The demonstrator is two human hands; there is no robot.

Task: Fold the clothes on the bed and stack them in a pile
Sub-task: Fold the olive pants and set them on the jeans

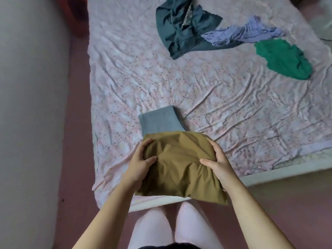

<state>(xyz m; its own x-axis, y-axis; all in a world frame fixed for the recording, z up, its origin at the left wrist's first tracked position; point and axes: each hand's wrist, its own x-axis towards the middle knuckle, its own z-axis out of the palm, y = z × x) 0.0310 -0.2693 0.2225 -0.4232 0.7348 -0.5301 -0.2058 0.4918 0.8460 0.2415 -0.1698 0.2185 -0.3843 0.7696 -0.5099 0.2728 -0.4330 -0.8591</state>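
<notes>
**Forearms reaching out, both hands gripping the olive bundle at the bed's near edge**

Forearms are stretching forward from the bottom of the view, above a pair of pale pink legs [152, 227]. The left hand [142, 162] is clasping the left side of a folded olive garment [177, 164], thumb lying on top and fingers curling round the edge. The right hand [218, 162] is doing the same on the right side, thumb pressing into the cloth and fingers wrapping underneath.

The olive garment is sitting over the near edge of the bed [215, 105], its near edge overhanging the mattress. Its far edge is covering the near end of a folded grey garment [158, 121] lying on the floral pink sheet; whether the two are touching cannot be told.

Well apart, toward the far side, three unfolded pieces are lying crumpled: a dark teal garment [179, 27], a lavender garment [240, 33] overlapping its right edge, and a green garment [282, 58] just beside those.
</notes>
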